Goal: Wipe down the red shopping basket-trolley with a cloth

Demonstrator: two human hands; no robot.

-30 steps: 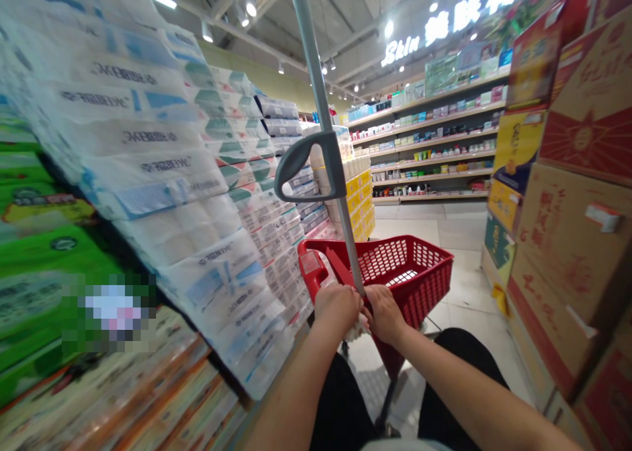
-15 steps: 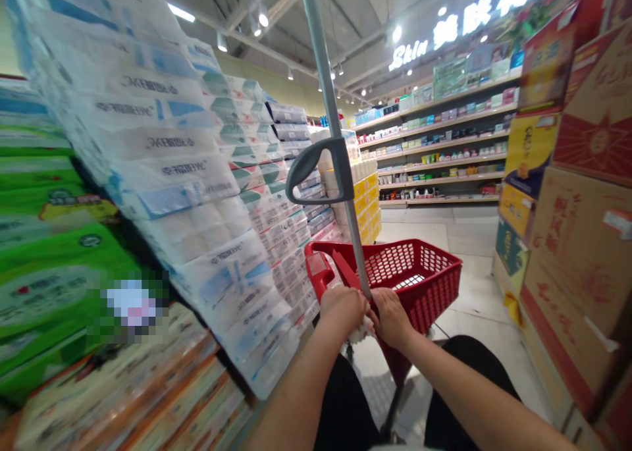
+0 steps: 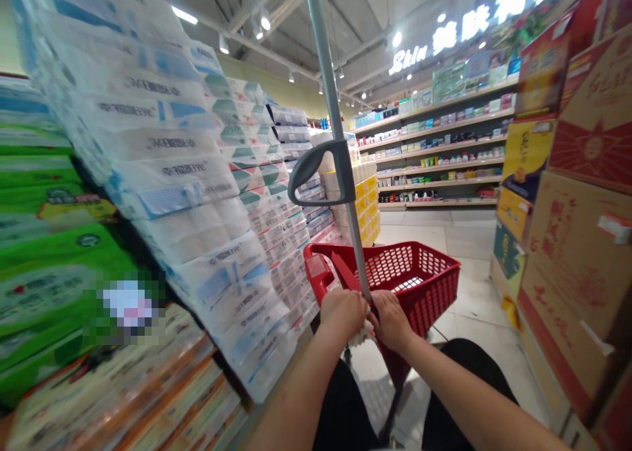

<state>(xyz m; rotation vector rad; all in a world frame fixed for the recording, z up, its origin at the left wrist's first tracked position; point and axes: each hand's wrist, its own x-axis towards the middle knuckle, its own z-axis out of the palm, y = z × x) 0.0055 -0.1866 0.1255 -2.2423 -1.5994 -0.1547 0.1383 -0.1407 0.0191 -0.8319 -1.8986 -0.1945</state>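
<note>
My left hand (image 3: 344, 313) and my right hand (image 3: 393, 319) are both closed side by side at the foot of a grey metal pole (image 3: 333, 112) that rises steeply out of the top of the view. A bit of white cloth (image 3: 360, 336) shows between the two hands. A grey loop handle (image 3: 323, 172) is fixed halfway up the pole. Just behind the hands stands a red plastic shopping basket (image 3: 419, 276) with a mesh wall, which looks empty inside.
Stacked packs of toilet paper and tissue (image 3: 187, 194) tower close on the left, with green packs (image 3: 44, 253) lower left. Cardboard boxes (image 3: 577, 227) are piled on the right. Shelves of small bottles (image 3: 439, 155) line the back wall beyond a tiled floor (image 3: 464, 240).
The view has shifted slightly, so everything sits a little further right than a second ago. Both hands keep the same hold at the base of the pole.
</note>
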